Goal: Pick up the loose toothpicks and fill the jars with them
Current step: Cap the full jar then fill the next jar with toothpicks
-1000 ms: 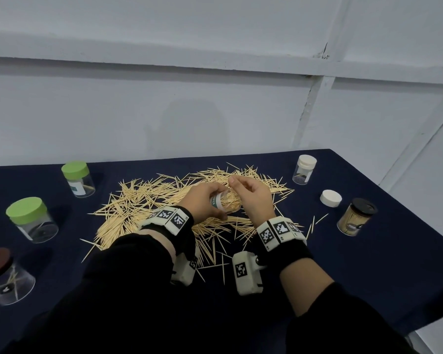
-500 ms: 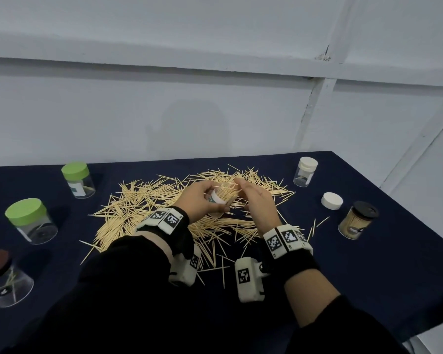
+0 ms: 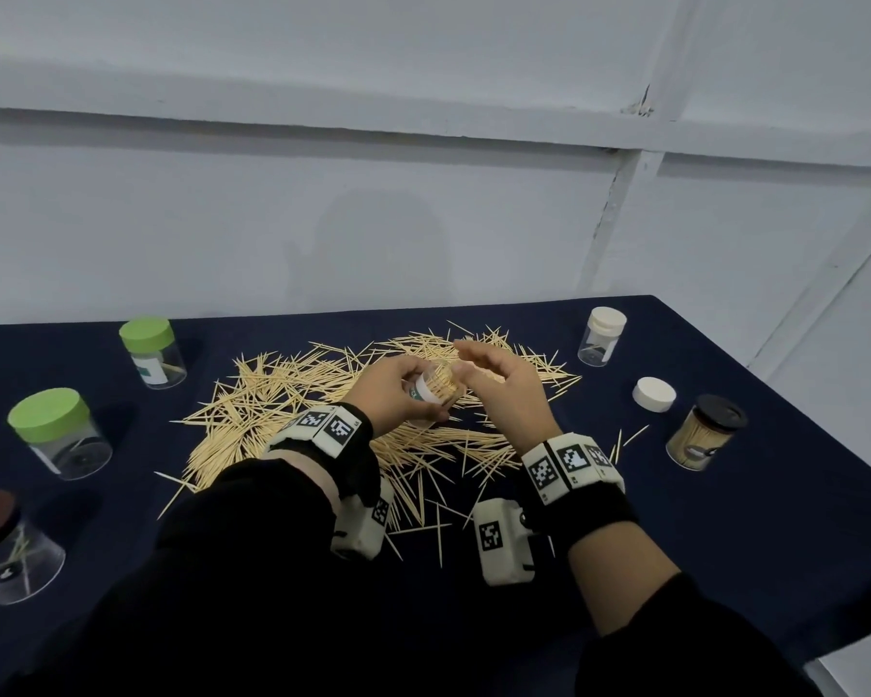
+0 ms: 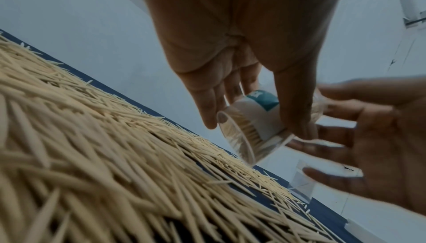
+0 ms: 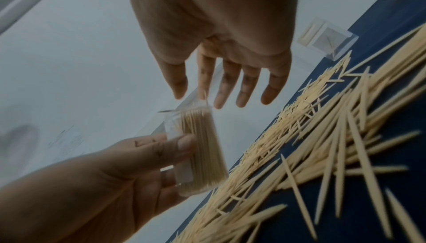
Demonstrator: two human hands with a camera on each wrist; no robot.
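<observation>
My left hand (image 3: 398, 389) grips a small clear jar (image 3: 438, 387) with a white and teal label, tilted and packed with toothpicks, above the loose toothpick pile (image 3: 282, 410) on the dark blue table. The same jar (image 4: 251, 130) shows under my left fingers (image 4: 207, 108) in the left wrist view, and the jar (image 5: 202, 148) shows in the right wrist view. My right hand (image 3: 494, 379) hovers just right of the jar's mouth with fingers straight and spread, holding nothing; the right hand (image 5: 221, 75) is open above the toothpick tips.
Two green-lidded jars (image 3: 152, 352) (image 3: 59, 432) and a brown-lidded jar (image 3: 6, 545) stand at the left. At the right stand a white-lidded jar (image 3: 602, 337), a loose white lid (image 3: 653, 393) and a black-lidded jar full of toothpicks (image 3: 705, 430). The table edge (image 3: 825, 495) runs along the right.
My right hand has let go at the jar's mouth and opened, drawing slightly to the right. My left hand keeps holding the jar, now tilted more.
</observation>
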